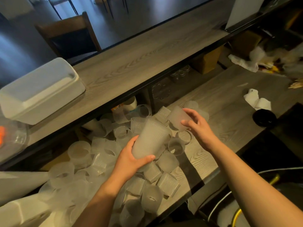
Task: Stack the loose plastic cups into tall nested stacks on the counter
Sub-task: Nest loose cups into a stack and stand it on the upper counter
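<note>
So my left hand (131,158) grips the stack (150,140) over the loose cups (101,159), right hand (198,126) at 2 o'clock pinching one cup (177,117).

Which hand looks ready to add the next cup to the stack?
The right hand: it already holds a single cup just beside the open top of the nested stack. The left hand is busy gripping that stack's base.

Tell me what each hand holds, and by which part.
Left hand grips the frosted ribbed plastic cup stack round its lower end. Right hand holds a single frosted plastic cup by its side wall.
</note>
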Available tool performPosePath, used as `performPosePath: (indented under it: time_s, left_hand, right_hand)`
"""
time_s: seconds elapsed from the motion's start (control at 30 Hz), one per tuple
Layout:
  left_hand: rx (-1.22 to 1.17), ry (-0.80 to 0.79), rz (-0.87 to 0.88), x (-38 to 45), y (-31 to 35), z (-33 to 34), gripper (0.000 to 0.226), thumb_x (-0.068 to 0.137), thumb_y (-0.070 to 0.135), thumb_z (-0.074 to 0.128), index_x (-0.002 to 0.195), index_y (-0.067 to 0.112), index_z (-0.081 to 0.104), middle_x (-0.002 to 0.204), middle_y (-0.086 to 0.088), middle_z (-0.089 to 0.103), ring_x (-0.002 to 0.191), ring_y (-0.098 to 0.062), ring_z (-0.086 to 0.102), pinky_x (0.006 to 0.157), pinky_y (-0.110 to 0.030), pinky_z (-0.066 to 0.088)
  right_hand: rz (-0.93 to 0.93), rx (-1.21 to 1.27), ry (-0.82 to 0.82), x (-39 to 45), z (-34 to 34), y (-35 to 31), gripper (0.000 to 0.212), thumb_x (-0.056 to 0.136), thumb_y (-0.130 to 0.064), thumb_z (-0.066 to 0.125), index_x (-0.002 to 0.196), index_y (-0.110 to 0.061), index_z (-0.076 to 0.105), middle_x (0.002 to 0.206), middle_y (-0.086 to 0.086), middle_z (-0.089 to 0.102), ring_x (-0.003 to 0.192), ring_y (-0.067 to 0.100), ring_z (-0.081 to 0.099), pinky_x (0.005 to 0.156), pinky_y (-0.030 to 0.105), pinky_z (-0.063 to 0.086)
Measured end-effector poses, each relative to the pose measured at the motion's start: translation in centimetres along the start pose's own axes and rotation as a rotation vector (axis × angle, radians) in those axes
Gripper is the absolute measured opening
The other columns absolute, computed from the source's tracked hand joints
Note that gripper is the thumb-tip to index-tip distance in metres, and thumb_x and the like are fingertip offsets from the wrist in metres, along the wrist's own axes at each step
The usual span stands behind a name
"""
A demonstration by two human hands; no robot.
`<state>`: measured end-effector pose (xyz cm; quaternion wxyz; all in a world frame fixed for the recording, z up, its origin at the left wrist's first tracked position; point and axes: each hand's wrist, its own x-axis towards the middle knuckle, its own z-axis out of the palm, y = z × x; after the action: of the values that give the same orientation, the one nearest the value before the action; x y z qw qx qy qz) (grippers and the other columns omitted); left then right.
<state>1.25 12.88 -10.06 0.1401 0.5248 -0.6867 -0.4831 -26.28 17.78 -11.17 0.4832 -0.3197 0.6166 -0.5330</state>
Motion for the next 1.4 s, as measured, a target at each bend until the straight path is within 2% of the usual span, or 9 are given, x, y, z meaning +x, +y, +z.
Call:
performPosePath:
  time_s: [0.13,0.33,0.47,0.63,0.8,0.9,0.97,1.07,1.4]
  left_hand:
    - [0.027,-0.012,0.029,0.0,-0.1,0.0,0.083,0.063,0.045,0.091,0.131,0.045,0.043,0.121,0.027,0.050,0.107,0.003,0.053,0.081,-0.023,0.050]
    - [0.082,-0.038,0.076,0.0,-0.7,-0.2,0.090,0.055,0.059,0.086,0.135,0.045,0.046,0.128,0.019,0.054,0.112,-0.002,0.054,0.091,-0.035,0.053]
    - [0.044,-0.034,0.077,-0.1,-0.4,-0.4,0.092,0.052,0.063,0.083,0.134,0.044,0.045,0.125,0.023,0.053,0.110,0.002,0.054,0.090,-0.032,0.053]
    - [0.023,-0.048,0.053,-0.1,-0.3,-0.2,0.096,0.051,0.066,0.082,0.137,0.042,0.044,0.125,0.023,0.052,0.110,0.000,0.054,0.091,-0.036,0.055]
    - [0.010,-0.061,0.026,0.1,-0.1,-0.2,0.095,0.049,0.069,0.080,0.133,0.045,0.041,0.123,0.024,0.050,0.110,0.000,0.054,0.089,-0.033,0.054]
    - [-0.006,-0.056,0.002,0.4,0.3,-0.2,0.096,0.048,0.071,0.077,0.132,0.046,0.038,0.122,0.022,0.049,0.109,-0.004,0.054,0.087,-0.032,0.054]
    - [-0.029,-0.054,-0.005,0.5,0.5,-0.2,0.095,0.048,0.071,0.076,0.132,0.046,0.037,0.122,0.022,0.049,0.108,-0.004,0.054,0.084,-0.029,0.053]
    - [-0.050,-0.054,-0.013,0.5,0.7,-0.1,0.094,0.048,0.069,0.075,0.131,0.044,0.038,0.120,0.021,0.050,0.106,-0.004,0.055,0.079,-0.024,0.051]
    - [-0.070,-0.010,-0.037,0.6,1.0,0.2,0.094,0.048,0.069,0.075,0.130,0.044,0.039,0.120,0.021,0.051,0.106,-0.005,0.057,0.081,-0.028,0.054]
  right_hand:
    - [-0.044,-0.050,-0.106,-0.3,1.3,-1.9,0.072,0.064,-0.052,0.073,0.131,-0.034,0.055,0.133,0.001,0.054,0.123,0.021,0.055,0.105,0.045,0.049]
    - [-0.118,-0.309,-0.143,-1.4,3.4,-2.9,0.068,0.073,-0.041,0.069,0.138,-0.034,0.051,0.122,-0.012,0.055,0.111,-0.011,0.049,0.091,0.019,0.041]
    - [-0.108,-0.288,-0.170,-1.9,4.9,-2.3,0.079,0.070,-0.060,0.064,0.141,-0.030,0.047,0.126,-0.010,0.054,0.118,-0.008,0.048,0.096,0.012,0.038]
    - [-0.080,-0.282,-0.224,-2.2,6.0,-1.1,0.086,0.077,-0.073,0.047,0.148,-0.024,0.041,0.145,-0.007,0.045,0.134,0.003,0.042,0.111,0.023,0.035]
    - [0.014,-0.143,-0.120,-1.2,4.0,1.2,0.061,0.093,-0.057,0.045,0.149,-0.033,0.041,0.145,-0.005,0.050,0.131,0.010,0.049,0.108,0.030,0.040]
    - [0.069,-0.128,-0.014,-0.3,1.5,4.2,0.034,0.101,-0.014,0.053,0.133,-0.024,0.055,0.123,0.004,0.062,0.114,0.019,0.058,0.091,0.025,0.050]
    - [0.108,-0.233,-0.016,-0.1,-0.2,6.5,0.038,0.095,-0.001,0.057,0.128,-0.020,0.057,0.114,0.006,0.062,0.103,0.023,0.059,0.077,0.018,0.052]
    - [0.140,-0.542,-0.087,-0.6,-1.7,9.3,0.051,0.088,-0.010,0.071,0.136,-0.020,0.055,0.114,0.001,0.059,0.096,0.013,0.060,0.074,0.014,0.050]
    - [0.116,-0.777,-0.145,-0.9,-2.1,12.9,0.094,0.074,-0.026,0.085,0.152,-0.017,0.035,0.145,0.002,0.049,0.128,0.016,0.051,0.102,0.026,0.046]
